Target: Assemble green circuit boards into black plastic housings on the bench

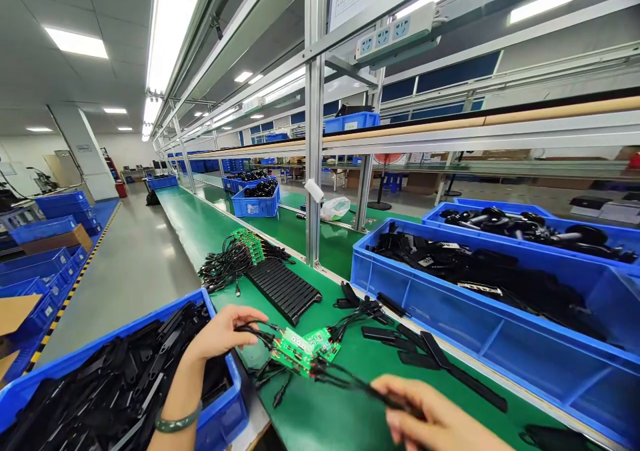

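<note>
- the left hand point(220, 334) pinches a black wire between thumb and fingers point(250, 317), just left of the green circuit boards point(305, 352); the pinch sits close to the boards, which would keep the wire taut and apart from the rest of the tangle.
- the right hand point(435, 421) is below and to the right of the circuit boards, its fingers closed narrowly on the far end of a black cable bundle point(350, 381) that runs back to the boards; held at both ends, the harness is stretched out across the green desk point(320, 417).
- the circuit boards rest on or just above the desk between the two hands; i cannot tell which.
- a blue bin of black plastic strips point(115, 384) stands just left of the boards, under the left forearm, within easy reach.
- behind the boards lies a black ribbed tray point(285, 291), and behind that a heap of wired boards point(235, 257).
- right of the boards lie loose black strips point(440, 361), and beyond them a large blue bin point(490, 317) full of black parts.
</note>
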The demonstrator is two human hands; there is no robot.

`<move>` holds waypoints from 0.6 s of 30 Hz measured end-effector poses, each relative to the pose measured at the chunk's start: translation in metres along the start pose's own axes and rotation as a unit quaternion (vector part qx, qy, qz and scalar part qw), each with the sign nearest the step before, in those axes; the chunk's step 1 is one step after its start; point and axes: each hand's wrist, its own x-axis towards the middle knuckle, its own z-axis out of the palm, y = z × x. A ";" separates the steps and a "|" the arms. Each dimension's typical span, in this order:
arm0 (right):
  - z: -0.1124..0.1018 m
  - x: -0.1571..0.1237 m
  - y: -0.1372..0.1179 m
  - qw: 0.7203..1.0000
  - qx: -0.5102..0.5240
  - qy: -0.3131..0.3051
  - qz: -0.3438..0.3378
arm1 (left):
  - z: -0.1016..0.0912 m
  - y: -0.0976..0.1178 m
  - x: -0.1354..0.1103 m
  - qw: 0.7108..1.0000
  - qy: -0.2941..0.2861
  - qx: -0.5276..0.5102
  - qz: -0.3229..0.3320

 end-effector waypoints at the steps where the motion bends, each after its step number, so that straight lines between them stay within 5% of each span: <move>1: -0.018 0.010 0.000 0.994 -0.097 0.041 -0.025 | 0.005 -0.009 0.001 1.000 -0.001 0.021 -0.018; 3: -0.049 0.038 0.002 0.940 -0.306 0.111 -0.103 | 0.021 -0.023 0.004 0.994 0.016 0.095 -0.042; 7: -0.076 0.102 0.008 0.898 -0.397 0.136 -0.132 | 0.056 -0.031 0.010 0.935 0.039 0.347 -0.065; 13: -0.072 0.159 0.028 0.867 -0.450 0.162 -0.141 | 0.072 -0.022 0.029 0.869 0.076 0.471 -0.129; 18: -0.049 0.164 0.056 0.851 -0.466 0.206 -0.125 | 0.089 -0.027 0.086 0.834 0.116 0.527 -0.118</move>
